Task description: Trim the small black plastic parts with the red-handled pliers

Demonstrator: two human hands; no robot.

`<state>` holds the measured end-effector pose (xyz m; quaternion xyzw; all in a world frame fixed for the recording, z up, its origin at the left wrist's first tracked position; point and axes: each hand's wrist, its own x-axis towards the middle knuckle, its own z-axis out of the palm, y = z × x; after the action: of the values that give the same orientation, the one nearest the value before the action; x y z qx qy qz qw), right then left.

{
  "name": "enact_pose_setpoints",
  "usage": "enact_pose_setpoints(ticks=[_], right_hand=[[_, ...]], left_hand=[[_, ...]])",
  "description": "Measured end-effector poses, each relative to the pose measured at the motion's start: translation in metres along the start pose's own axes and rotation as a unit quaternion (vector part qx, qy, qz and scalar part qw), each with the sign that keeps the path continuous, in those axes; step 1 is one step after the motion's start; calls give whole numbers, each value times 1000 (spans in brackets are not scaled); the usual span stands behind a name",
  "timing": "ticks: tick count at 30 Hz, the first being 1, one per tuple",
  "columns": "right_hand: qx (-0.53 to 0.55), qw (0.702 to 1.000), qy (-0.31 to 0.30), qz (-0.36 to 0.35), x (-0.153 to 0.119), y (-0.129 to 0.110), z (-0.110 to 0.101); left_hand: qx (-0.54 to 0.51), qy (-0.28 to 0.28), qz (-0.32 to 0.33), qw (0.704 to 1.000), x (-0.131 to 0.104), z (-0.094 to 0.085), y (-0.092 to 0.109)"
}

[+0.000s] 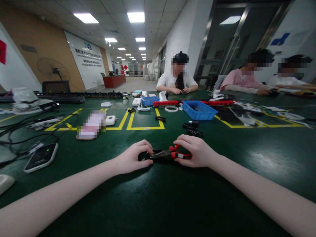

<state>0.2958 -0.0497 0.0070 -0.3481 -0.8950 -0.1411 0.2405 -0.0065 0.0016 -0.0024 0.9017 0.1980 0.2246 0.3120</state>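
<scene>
My left hand pinches a small black part just above the green table, its fingers curled around it. What kind of part it is I cannot make out. My right hand grips needle-nose pliers by their red and black handles. The metal jaws point left and meet the black part beside my left fingertips. Whether the jaws are clamped on it is too small to tell. Beyond my right hand lie several black cylindrical pieces.
Farther back stand a blue bin and a smaller blue tray. A phone, another phone-like device and black cables lie on the left. Yellow tape marks the table. A co-worker sits opposite, others at right.
</scene>
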Motion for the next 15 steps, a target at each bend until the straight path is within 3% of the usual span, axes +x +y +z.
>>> enact_pose_setpoints(ticks=[15], right_hand=[[-28,999,20,-33,-1,6,-1]], left_hand=[[-8,5,3,1000,0,0,2]])
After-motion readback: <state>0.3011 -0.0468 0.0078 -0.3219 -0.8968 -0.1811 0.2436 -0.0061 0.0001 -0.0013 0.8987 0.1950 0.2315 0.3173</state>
